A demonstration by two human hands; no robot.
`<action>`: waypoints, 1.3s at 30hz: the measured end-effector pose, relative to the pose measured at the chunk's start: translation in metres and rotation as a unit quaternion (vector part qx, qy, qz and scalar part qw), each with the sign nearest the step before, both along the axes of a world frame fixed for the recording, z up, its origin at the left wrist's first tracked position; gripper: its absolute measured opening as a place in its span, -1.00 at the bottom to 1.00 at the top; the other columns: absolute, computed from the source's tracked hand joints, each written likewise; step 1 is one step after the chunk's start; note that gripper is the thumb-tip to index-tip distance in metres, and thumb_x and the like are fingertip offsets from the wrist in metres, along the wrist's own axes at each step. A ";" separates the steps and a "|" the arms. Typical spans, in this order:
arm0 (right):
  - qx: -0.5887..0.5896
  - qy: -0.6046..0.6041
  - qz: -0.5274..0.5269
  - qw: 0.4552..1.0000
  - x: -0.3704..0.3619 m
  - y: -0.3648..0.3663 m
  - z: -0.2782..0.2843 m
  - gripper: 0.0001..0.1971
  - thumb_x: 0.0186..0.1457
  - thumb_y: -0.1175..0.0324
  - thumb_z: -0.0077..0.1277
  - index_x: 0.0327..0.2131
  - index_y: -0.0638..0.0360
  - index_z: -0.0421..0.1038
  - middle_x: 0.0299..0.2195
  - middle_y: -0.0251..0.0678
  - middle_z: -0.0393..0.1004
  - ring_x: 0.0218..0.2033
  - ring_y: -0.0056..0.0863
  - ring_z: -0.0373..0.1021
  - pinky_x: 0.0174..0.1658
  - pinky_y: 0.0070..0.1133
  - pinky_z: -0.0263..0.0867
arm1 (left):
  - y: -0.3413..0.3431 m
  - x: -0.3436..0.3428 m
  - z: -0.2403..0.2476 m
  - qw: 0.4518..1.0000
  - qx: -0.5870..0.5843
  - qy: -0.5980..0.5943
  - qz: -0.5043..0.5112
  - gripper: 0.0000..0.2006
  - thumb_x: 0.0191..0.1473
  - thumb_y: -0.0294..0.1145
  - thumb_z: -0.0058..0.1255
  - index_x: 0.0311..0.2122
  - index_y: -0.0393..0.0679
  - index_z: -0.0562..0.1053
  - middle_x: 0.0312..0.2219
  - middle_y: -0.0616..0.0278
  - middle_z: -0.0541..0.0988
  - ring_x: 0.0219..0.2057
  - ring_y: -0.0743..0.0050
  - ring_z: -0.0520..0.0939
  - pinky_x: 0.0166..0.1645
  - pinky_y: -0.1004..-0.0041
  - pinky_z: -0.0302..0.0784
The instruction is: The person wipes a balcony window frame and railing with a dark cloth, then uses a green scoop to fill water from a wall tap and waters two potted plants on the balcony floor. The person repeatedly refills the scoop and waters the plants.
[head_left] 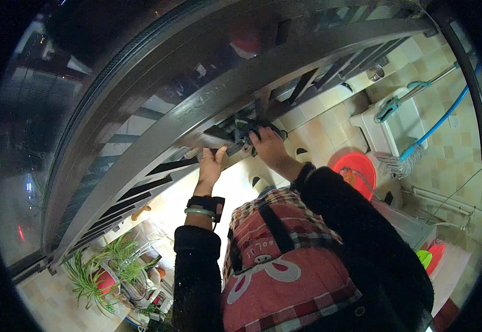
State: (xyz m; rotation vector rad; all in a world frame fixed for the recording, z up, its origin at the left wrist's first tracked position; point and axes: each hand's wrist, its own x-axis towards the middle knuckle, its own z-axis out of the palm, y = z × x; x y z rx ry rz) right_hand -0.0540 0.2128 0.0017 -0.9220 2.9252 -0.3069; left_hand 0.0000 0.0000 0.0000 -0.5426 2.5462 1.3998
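Both of my hands are at a dark metal railing (219, 95) below a window. A dark, crumpled, cloth-like bundle (246, 131) rests against its bars; its exact kind is hard to make out. My left hand (211, 166) pinches a dark edge at the bundle's left end, thumb on top. My right hand (268, 147) lies curled over the bundle's right side, gripping it from above. The fingers' undersides are hidden.
Potted spider plants (105, 276) stand at lower left. To the right are a red basin (356, 172), a white mop bucket (385, 123) and a mop with a blue handle (446, 116). Pale slippers (259, 183) are on the tiled floor beneath me.
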 end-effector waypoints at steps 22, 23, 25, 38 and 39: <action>-0.242 0.039 -0.167 0.955 -0.021 0.017 -0.010 -0.79 -0.08 0.42 -0.01 -0.30 0.20 0.33 -0.30 -0.05 0.40 -0.17 -0.04 0.30 -0.07 -0.27 0.22 | 0.002 0.001 0.014 0.999 -0.015 0.033 -0.003 -0.55 0.05 -0.09 0.03 -0.18 -0.32 0.30 -0.28 -0.11 0.52 -0.23 -0.01 0.53 -0.11 0.28 0.39; -0.209 0.081 -0.194 0.955 -0.015 0.003 -0.012 -0.78 -0.10 0.45 -0.02 -0.30 0.21 0.33 -0.26 -0.04 0.39 -0.13 -0.03 0.27 -0.01 -0.27 0.17 | 0.002 0.001 0.015 0.999 -0.002 0.038 -0.001 -0.55 0.03 -0.08 0.05 -0.23 -0.32 0.31 -0.30 -0.15 0.51 -0.24 -0.10 0.53 -0.13 0.24 0.40; -0.229 0.058 -0.168 0.957 -0.009 0.006 -0.010 -0.74 -0.11 0.42 0.03 -0.27 0.20 0.34 -0.25 -0.02 0.39 -0.14 -0.03 0.29 -0.02 -0.28 0.21 | 0.001 0.000 0.016 0.999 -0.017 0.027 -0.001 -0.49 0.02 -0.01 0.04 -0.22 -0.36 0.31 -0.29 -0.21 0.50 -0.22 -0.13 0.52 -0.13 0.23 0.40; -0.193 0.001 0.060 0.979 0.015 -0.027 -0.016 -0.75 -0.13 0.45 -0.06 -0.28 0.20 0.40 -0.08 -0.15 0.34 0.02 -0.16 0.18 0.04 -0.31 0.16 | -0.013 0.003 -0.025 0.998 0.036 0.059 0.007 -0.62 0.11 -0.23 -0.02 -0.08 -0.26 0.24 -0.23 0.11 0.49 -0.25 0.32 0.52 -0.17 0.43 0.43; -0.167 -0.033 0.084 0.982 0.019 -0.021 -0.015 -0.77 -0.13 0.45 -0.05 -0.30 0.19 0.41 -0.10 -0.18 0.35 0.00 -0.17 0.20 0.03 -0.32 0.17 | -0.011 0.006 -0.023 0.996 0.050 0.072 0.006 -0.57 0.08 -0.19 0.01 -0.06 -0.24 0.21 -0.22 0.01 0.49 -0.22 0.18 0.52 -0.15 0.36 0.43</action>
